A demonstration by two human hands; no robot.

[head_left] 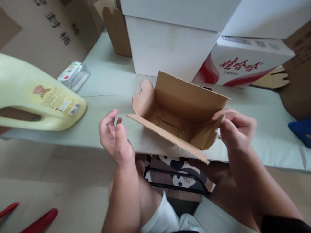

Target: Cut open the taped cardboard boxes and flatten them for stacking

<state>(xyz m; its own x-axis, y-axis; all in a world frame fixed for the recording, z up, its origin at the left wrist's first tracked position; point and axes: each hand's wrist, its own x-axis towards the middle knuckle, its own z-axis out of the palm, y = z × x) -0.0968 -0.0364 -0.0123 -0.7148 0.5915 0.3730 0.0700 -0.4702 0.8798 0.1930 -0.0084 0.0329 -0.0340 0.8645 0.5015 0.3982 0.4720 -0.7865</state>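
An open brown cardboard box [191,103] sits at the front of the table, its inside facing up and its flaps standing out. Interlocking folds show on its bottom. Between thumb and fingers, my right hand [236,127] pinches the flap at the box's right end. Just left of the box, my left hand [115,137] is raised with its fingers curved and apart, touching nothing.
A pale yellow jug [58,94] lies at the left beside a clear plastic container [77,76]. White boxes [170,45] and a red-and-white carton [243,61] stand behind. A blue item [301,131] is at the right, and red objects [40,221] are on the floor.
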